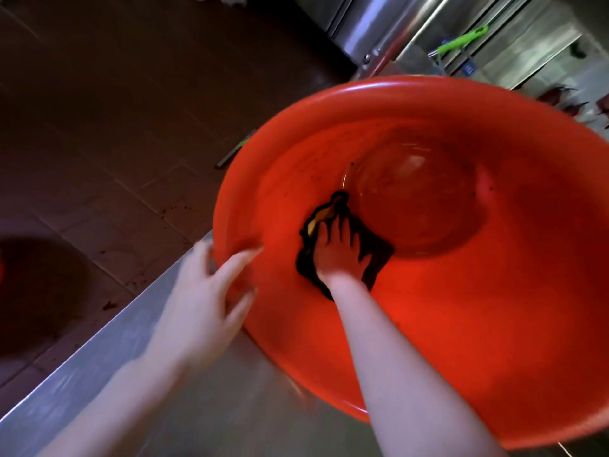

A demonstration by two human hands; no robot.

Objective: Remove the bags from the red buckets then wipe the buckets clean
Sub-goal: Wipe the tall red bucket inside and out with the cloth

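I see the right hand (339, 257) pressing a dark cloth (379, 253), fingers flat, inside the red bucket (395, 94). The left hand (204, 291) is blurred; its spread fingers touch the rim.

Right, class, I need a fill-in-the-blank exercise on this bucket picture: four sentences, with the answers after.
1. The bucket is ____ in colour.
2. The right hand presses a dark ____ against its inner wall.
3. The left hand touches its ____.
4. The handle at top right is ____.

Answers: red; cloth; rim; green.
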